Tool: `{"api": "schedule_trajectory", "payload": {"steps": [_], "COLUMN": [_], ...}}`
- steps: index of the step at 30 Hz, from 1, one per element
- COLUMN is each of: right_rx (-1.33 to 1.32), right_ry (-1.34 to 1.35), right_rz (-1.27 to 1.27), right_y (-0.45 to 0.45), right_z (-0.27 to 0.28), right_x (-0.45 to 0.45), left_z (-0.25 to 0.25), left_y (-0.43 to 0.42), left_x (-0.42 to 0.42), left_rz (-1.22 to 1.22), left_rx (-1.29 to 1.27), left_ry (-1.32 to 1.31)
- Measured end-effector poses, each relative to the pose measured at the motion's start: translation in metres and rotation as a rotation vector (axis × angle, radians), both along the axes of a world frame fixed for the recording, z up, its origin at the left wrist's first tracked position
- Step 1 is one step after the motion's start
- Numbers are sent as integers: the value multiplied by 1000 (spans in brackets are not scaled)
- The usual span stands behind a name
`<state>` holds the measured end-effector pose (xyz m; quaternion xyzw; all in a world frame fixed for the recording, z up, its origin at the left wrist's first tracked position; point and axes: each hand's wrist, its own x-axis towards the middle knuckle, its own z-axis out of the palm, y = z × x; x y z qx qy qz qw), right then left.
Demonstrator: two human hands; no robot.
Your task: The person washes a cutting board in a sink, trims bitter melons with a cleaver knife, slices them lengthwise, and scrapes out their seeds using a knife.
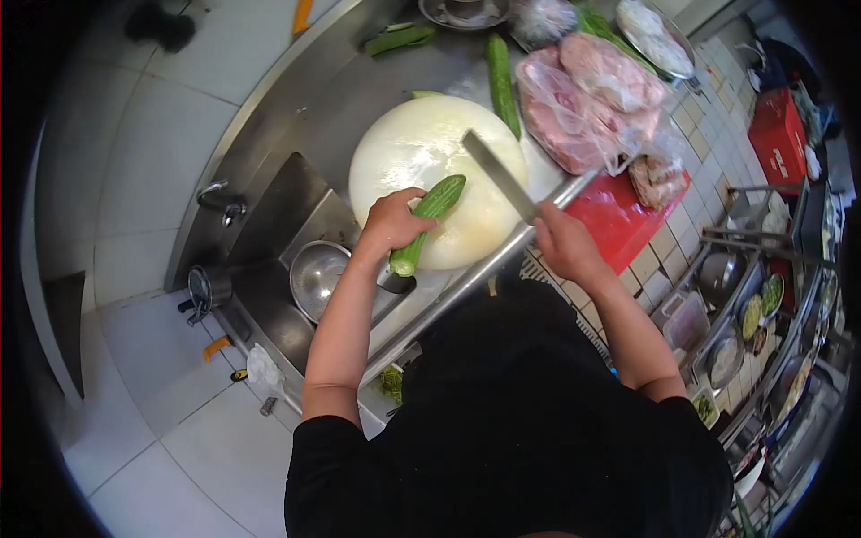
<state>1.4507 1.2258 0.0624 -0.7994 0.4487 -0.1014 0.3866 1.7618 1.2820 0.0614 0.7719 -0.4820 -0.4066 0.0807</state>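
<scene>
My left hand point(395, 221) is closed around a green cucumber point(434, 204), which lies slanted over the left part of a round white cutting board point(386, 148). In my right hand point(565, 242) is the handle of a cleaver point(499, 174); its blade points up and to the left over the board, to the right of the cucumber and apart from it. A second long cucumber point(503, 85) rests behind the board at its upper right. The cleaver's handle is mostly hidden by my fingers.
Bagged meat point(583, 103) lies right of the board, near a red board point(619, 220). A sink holds a metal strainer point(318, 276) at left, below a faucet point(224, 202). The counter's metal edge point(448, 300) runs before me. Shelves with food containers stand at right.
</scene>
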Motion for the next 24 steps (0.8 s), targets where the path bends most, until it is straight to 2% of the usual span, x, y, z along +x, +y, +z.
{"api": "schedule_trajectory", "payload": {"steps": [2, 7, 16, 24], "right_rx": [-47, -27, -30, 36], "right_ry": [68, 153, 194, 326], "right_rz": [31, 96, 150, 183], "right_y": [13, 31, 38, 32], "right_z": [14, 7, 3, -6], "right_x": [7, 3, 12, 35], "left_z": [1, 1, 6, -21], "left_y": [0, 3, -2, 12], "left_x": [-21, -34, -36, -15], "left_rz": [-52, -89, -82, -62], "left_rx": [21, 15, 115, 24], "left_ry": [-29, -135, -104, -39]}}
